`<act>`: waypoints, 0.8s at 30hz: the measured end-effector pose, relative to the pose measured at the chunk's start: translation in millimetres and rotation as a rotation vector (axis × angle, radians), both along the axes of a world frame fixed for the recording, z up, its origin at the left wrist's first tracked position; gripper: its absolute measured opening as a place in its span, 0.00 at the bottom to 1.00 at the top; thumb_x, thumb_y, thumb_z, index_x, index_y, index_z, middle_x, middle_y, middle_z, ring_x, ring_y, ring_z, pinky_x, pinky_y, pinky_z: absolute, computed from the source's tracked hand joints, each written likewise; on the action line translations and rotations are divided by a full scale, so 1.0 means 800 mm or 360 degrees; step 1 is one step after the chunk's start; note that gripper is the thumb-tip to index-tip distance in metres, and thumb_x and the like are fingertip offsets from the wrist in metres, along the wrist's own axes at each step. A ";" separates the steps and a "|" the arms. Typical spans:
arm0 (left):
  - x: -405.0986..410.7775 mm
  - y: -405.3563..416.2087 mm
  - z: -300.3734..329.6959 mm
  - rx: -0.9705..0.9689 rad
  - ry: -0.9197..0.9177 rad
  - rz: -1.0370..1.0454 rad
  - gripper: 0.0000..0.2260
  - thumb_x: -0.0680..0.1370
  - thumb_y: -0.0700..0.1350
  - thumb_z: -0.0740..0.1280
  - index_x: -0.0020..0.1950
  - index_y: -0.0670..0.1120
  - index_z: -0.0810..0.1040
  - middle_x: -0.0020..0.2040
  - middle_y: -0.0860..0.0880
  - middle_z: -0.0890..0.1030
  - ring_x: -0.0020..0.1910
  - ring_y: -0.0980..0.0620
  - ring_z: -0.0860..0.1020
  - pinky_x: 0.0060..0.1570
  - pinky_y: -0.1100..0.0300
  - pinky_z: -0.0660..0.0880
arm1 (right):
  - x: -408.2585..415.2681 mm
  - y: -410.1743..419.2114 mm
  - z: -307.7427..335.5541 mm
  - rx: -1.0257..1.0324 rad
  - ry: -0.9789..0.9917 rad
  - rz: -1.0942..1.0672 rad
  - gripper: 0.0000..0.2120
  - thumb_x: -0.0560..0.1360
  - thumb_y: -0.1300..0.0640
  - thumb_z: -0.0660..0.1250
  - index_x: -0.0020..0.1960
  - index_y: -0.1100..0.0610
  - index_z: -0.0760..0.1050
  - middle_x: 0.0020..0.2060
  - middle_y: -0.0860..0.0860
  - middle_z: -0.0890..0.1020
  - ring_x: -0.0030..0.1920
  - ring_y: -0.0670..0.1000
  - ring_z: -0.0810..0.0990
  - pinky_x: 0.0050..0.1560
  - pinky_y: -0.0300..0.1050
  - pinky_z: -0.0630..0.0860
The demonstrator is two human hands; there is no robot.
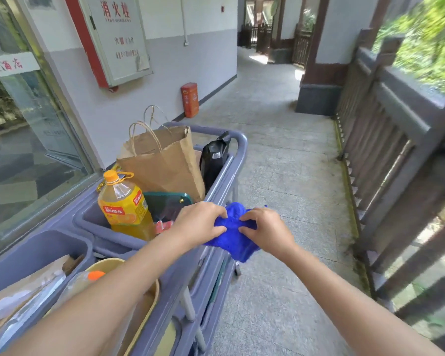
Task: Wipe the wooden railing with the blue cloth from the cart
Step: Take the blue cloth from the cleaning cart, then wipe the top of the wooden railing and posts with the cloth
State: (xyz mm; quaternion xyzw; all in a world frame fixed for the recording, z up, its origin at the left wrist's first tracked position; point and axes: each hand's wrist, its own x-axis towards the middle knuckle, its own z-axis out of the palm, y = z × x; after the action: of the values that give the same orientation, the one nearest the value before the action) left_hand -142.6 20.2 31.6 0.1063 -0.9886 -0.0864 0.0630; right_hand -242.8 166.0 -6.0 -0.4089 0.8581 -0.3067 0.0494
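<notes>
- Both hands, left [201, 224] and right [263, 231], pinch the bunched cloth [233, 236] beside the cart [224, 176] rim.
- Loosely gathered, a corner may slip free while crossing to the railing [385, 119].
- A trailing edge could snag the cart.

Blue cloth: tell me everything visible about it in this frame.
The cloth is bright blue and looks like a fuzzy, plush microfibre. It is bunched and crumpled, not spread flat, with a loose corner hanging below the hands. The left hand and right hand each pinch it in a grip from either side. It is held in the air just past the right edge of the cart, over the stone floor, not touching the railing.
</notes>
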 end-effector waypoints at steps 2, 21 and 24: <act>-0.041 0.032 0.013 0.0036 0.0009 -0.0156 0.13 0.72 0.51 0.66 0.56 0.53 0.76 0.56 0.50 0.80 0.58 0.47 0.75 0.52 0.55 0.71 | -0.018 0.046 0.021 0.0034 0.0016 -0.0169 0.12 0.70 0.55 0.69 0.53 0.55 0.80 0.50 0.53 0.82 0.54 0.55 0.77 0.54 0.51 0.74; -0.099 0.546 0.097 0.0458 0.0101 -0.1866 0.11 0.69 0.45 0.68 0.51 0.47 0.79 0.50 0.46 0.83 0.51 0.47 0.78 0.53 0.54 0.74 | 0.147 0.559 0.155 0.0188 0.0148 -0.1744 0.11 0.68 0.54 0.72 0.50 0.54 0.81 0.49 0.53 0.84 0.52 0.54 0.79 0.53 0.51 0.76; -0.066 0.619 0.099 0.0481 0.0100 -0.2031 0.12 0.70 0.45 0.69 0.53 0.47 0.79 0.51 0.46 0.83 0.52 0.47 0.78 0.53 0.56 0.73 | 0.201 0.617 0.159 0.0303 0.0193 -0.1897 0.11 0.69 0.53 0.71 0.50 0.54 0.81 0.49 0.54 0.83 0.52 0.55 0.79 0.52 0.51 0.76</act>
State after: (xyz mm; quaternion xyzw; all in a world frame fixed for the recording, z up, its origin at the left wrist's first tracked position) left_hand -195.1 515.6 110.7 -0.4959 -0.8322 -0.2479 0.0126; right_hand -81.9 659.4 120.9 0.1316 0.9643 -0.1797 -0.1435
